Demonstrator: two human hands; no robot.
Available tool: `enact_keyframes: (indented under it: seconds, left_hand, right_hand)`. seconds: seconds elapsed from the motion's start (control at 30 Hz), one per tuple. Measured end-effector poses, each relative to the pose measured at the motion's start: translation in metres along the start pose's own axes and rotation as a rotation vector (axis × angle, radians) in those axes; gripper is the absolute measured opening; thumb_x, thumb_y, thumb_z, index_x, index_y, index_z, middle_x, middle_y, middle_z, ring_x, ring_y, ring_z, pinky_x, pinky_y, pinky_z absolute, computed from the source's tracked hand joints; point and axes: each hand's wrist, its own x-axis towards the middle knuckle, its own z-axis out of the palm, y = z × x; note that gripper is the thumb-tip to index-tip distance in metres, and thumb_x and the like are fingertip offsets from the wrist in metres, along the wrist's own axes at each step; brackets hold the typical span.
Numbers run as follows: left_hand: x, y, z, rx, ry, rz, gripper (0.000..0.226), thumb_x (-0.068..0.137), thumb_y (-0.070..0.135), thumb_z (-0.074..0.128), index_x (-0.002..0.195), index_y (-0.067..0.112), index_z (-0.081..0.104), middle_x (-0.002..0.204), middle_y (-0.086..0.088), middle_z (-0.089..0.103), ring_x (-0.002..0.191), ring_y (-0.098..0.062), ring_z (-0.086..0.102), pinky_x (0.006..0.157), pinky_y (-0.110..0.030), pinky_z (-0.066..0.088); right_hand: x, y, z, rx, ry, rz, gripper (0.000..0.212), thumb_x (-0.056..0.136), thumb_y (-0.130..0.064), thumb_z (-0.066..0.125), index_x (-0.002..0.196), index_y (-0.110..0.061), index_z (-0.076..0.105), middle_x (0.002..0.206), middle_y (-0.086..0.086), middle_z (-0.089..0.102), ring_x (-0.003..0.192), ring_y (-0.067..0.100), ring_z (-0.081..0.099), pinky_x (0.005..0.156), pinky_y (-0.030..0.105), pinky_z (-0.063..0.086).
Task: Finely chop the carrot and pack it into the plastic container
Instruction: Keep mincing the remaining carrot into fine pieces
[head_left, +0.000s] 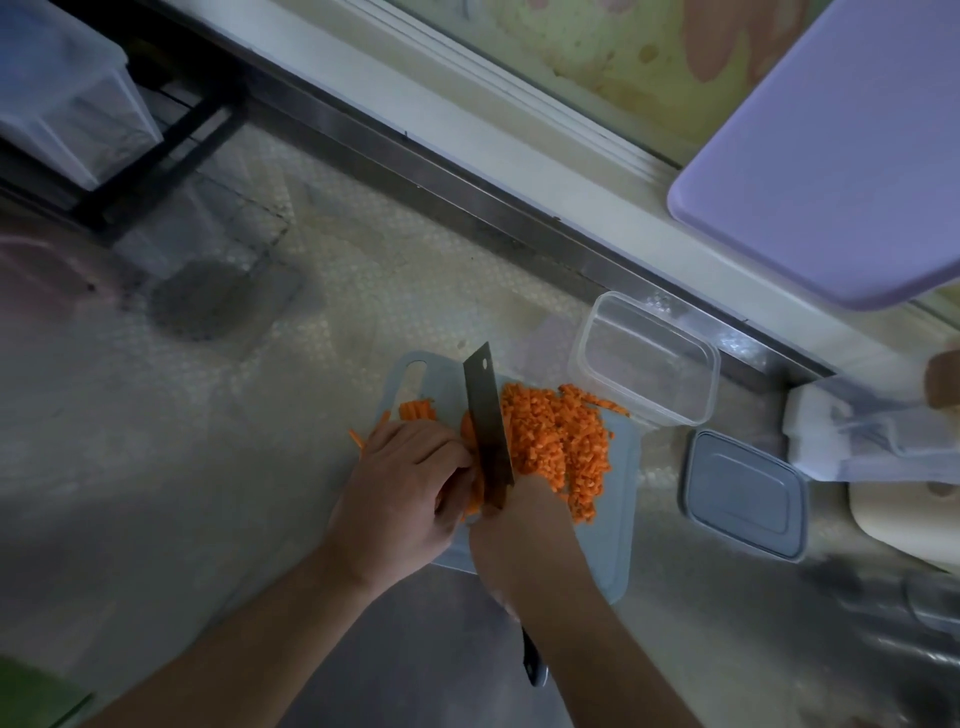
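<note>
On a pale blue cutting board (618, 540) lies a wide heap of finely chopped carrot (558, 441). My left hand (405, 483) holds a bundle of carrot strips (470, 428) down with curled fingers. My right hand (519, 525) grips the knife (485, 415), whose blade stands upright against the strips just right of my left fingers. A few loose strips (415, 409) lie at the board's far left. The clear plastic container (647, 358) stands open behind the board on the right, and I see nothing in it. Its grey lid (743, 493) lies flat to the right of the board.
A lilac board (831, 156) leans at the back right above the steel rim. White and beige items (831, 441) crowd the right edge. A dark rack with a clear bin (72, 98) stands at the far left. The counter has a textured mat.
</note>
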Motion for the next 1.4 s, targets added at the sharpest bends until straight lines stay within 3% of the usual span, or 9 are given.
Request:
enact_keyframes:
  seconds: [0.13,0.23,0.37,0.47,0.7,0.93,1.27,1.4]
  left_hand:
    - [0.000,0.001,-0.001,0.004,-0.044,0.006,0.010,0.092,0.022,0.074,0.102,0.019,0.074,0.103,0.007,0.065,0.098,-0.018,0.062,0.095,-0.035,0.044]
    - [0.000,0.001,-0.001,0.005,-0.032,0.023,0.004,0.094,0.022,0.073,0.097,0.020,0.074,0.102,0.008,0.065,0.099,-0.017,0.062,0.094,-0.035,0.044]
    - [0.000,0.001,0.000,0.010,-0.012,0.029,0.005,0.094,0.019,0.073,0.090,0.018,0.071,0.099,0.008,0.065,0.096,-0.018,0.063,0.092,-0.037,0.045]
    - [0.000,0.001,0.000,0.004,-0.006,0.016,0.005,0.094,0.021,0.074,0.091,0.019,0.071,0.099,0.008,0.067,0.097,-0.017,0.063,0.093,-0.037,0.046]
    - [-0.001,0.000,0.001,-0.002,-0.021,-0.007,0.005,0.095,0.021,0.072,0.092,0.018,0.070,0.101,0.007,0.066,0.096,-0.017,0.063,0.095,-0.038,0.046]
    - [0.000,0.000,0.001,-0.007,-0.017,-0.010,0.007,0.095,0.021,0.072,0.089,0.018,0.069,0.099,0.008,0.066,0.095,-0.016,0.062,0.092,-0.036,0.046]
    - [0.000,0.001,0.000,-0.005,0.001,-0.001,0.007,0.094,0.019,0.072,0.088,0.017,0.071,0.094,0.007,0.065,0.092,-0.018,0.061,0.089,-0.036,0.047]
    - [0.000,0.000,0.000,-0.014,0.006,0.002,0.007,0.093,0.016,0.071,0.087,0.016,0.071,0.091,0.006,0.065,0.089,-0.018,0.062,0.088,-0.037,0.047]
  right_hand:
    - [0.002,0.003,0.002,0.045,0.010,0.008,0.022,0.096,-0.009,0.050,0.075,-0.017,0.048,0.073,0.006,0.055,0.064,0.019,0.055,0.058,0.035,0.050]
    - [0.002,0.006,0.001,0.011,0.000,-0.044,0.023,0.098,-0.013,0.050,0.075,-0.017,0.049,0.076,0.008,0.058,0.071,0.024,0.062,0.059,0.037,0.051]
    - [-0.001,0.018,0.000,0.018,0.050,-0.081,0.014,0.099,-0.022,0.049,0.090,-0.017,0.060,0.082,0.001,0.061,0.069,0.014,0.057,0.051,0.025,0.038]
    - [-0.005,0.022,-0.004,0.057,0.070,-0.094,0.014,0.100,-0.023,0.049,0.091,-0.019,0.059,0.080,-0.002,0.059,0.066,0.010,0.053,0.049,0.020,0.032]
    - [-0.007,0.018,-0.004,0.042,0.057,-0.082,0.011,0.099,-0.025,0.052,0.090,-0.021,0.058,0.082,-0.001,0.061,0.070,0.014,0.060,0.052,0.024,0.040]
    - [-0.006,0.014,-0.003,-0.001,0.050,-0.056,0.023,0.099,-0.022,0.052,0.077,-0.025,0.046,0.080,-0.001,0.059,0.070,0.014,0.059,0.058,0.030,0.050]
    - [-0.006,0.008,-0.004,0.036,0.011,0.001,0.017,0.097,-0.020,0.053,0.080,-0.019,0.050,0.079,0.005,0.059,0.072,0.024,0.064,0.055,0.033,0.049]
    - [-0.004,0.005,-0.005,-0.020,-0.047,-0.020,0.018,0.098,-0.015,0.051,0.080,-0.016,0.051,0.074,0.003,0.054,0.066,0.020,0.057,0.056,0.031,0.046]
